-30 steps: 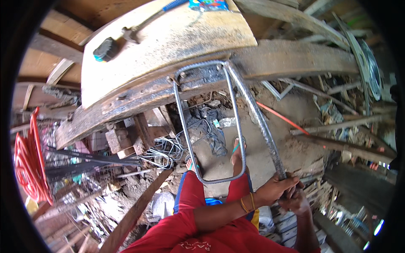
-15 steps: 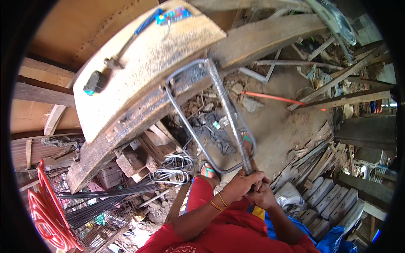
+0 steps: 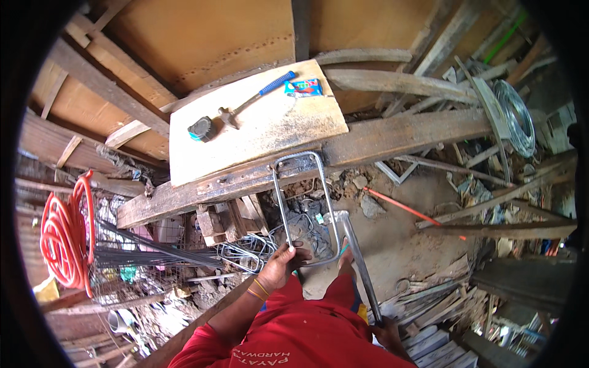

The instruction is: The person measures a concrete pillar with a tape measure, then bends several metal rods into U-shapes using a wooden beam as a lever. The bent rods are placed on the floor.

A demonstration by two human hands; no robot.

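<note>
A rectangular bent steel bar loop (image 3: 329,202) reaches from the pegs on the wooden beam (image 3: 405,136) toward me. My left hand (image 3: 280,267) is closed around its near left corner, thumb on top. Down at my right side, my right hand (image 3: 386,335) grips the lower end of a metal bending bar (image 3: 363,267) with a crooked upper end. That bar stands apart from the pegs, close to the loop's right side. Several finished bent loops (image 3: 248,253) lie in a pile left of my left hand.
On the pale board (image 3: 264,150) rest a claw hammer (image 3: 256,98), a tape measure (image 3: 200,129) and a small blue packet (image 3: 304,88). Straight dark rods (image 3: 159,253) and a coiled orange hose (image 3: 64,239) are at left. Wire coil (image 3: 514,119) hangs far right; rubble and planks cover the ground.
My hands have separated. The bending bar has come off the loop and swung down to the right in my right hand, while my left hand has moved left onto the loop.
</note>
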